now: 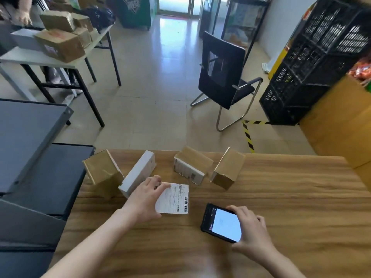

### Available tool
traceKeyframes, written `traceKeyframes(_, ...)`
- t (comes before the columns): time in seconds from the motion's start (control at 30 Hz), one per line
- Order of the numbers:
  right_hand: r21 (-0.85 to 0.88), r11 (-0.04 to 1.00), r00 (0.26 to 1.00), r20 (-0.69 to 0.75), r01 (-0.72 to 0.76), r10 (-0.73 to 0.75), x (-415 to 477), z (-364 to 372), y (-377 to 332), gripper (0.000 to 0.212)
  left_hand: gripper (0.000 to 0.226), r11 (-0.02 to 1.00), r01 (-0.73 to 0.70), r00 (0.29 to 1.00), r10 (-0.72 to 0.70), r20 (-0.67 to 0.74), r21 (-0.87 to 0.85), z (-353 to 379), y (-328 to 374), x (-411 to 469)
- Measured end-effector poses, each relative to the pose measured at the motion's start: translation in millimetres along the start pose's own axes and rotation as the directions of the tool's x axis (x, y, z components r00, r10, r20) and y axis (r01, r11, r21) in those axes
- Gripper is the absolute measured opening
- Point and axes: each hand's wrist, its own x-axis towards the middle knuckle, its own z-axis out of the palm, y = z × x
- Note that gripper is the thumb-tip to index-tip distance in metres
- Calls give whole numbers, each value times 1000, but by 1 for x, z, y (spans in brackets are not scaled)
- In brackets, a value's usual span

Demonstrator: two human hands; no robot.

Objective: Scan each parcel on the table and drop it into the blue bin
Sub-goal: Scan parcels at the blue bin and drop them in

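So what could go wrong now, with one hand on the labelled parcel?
1. The left hand covers part of a barcode on the labelled parcel, so a scan may fail.
2. The phone in the right hand is beside the label, not over it.
3. The white box stands by the far edge of the table; a nudge could tip it off.

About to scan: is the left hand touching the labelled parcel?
Touching. Head view: the left hand holds the labelled parcel by its left edge, fingers on top.
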Motion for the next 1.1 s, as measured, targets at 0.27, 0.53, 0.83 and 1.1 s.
traceKeyframes(0.27, -92, 996, 1000, -29, -10, 7, -12, -6, -7, 93, 94, 998, -50, 999, 49, 19, 42, -9, 0, -5)
traceKeyframes(0.53, -102, 994, 999, -40, -39, 35, -20, -6, -7, 98, 95, 995, -65, 998, 64, 21, 70, -11, 3, -10)
traceKeyframes(0.83, -116, 992, 997, -71, -52, 44, -38, -6, 1, 94, 92, 987, -128, 992, 126, 19, 93, -9, 14, -15)
traceKeyframes(1.1, -3, 993, 987, -112, -118, 117, -75, -4, 40, 92, 94, 991, -117, 993, 116, 18, 69, -12, 57, -21)
